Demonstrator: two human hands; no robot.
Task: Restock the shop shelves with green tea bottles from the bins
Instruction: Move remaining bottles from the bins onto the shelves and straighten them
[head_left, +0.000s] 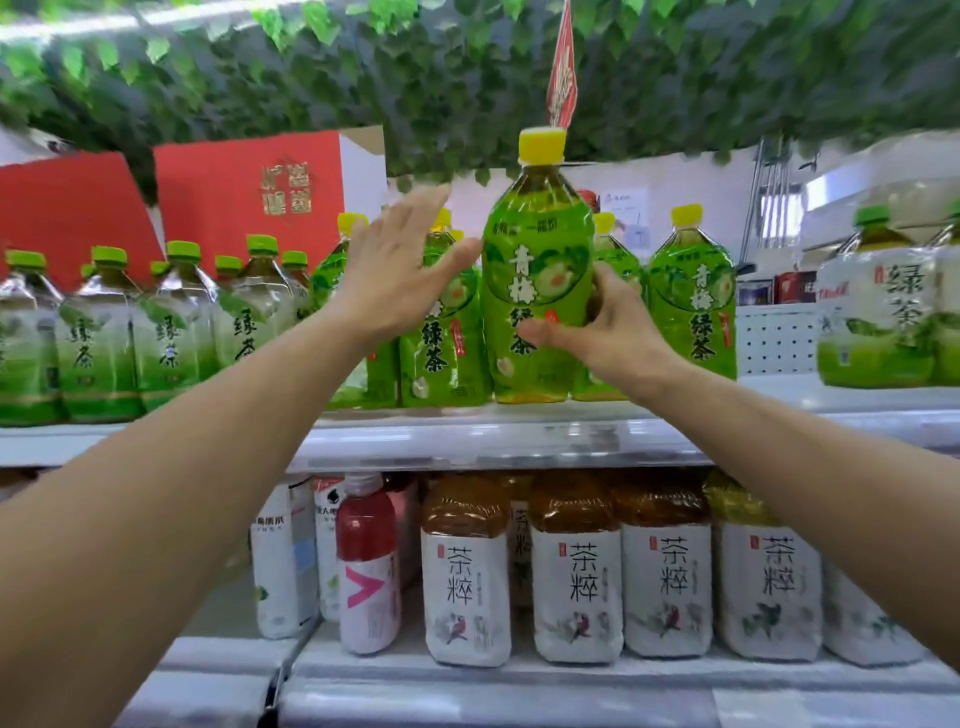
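A large green tea bottle (537, 270) with a yellow cap stands upright at the front of the top shelf (467, 441). My right hand (608, 325) grips its lower right side, thumb across the label. My left hand (400, 265) is raised just left of the bottle, fingers spread and straight, thumb tip close to the bottle's shoulder. Behind stand more yellow-capped green tea bottles (693, 306). The bins are out of sight.
Pale green tea bottles with green caps (166, 332) fill the shelf's left, and more stand at far right (883, 306). Red boxes (244, 197) sit behind. The lower shelf holds brown tea bottles (576, 571) and a red drink (366, 561). Leaf garlands hang overhead.
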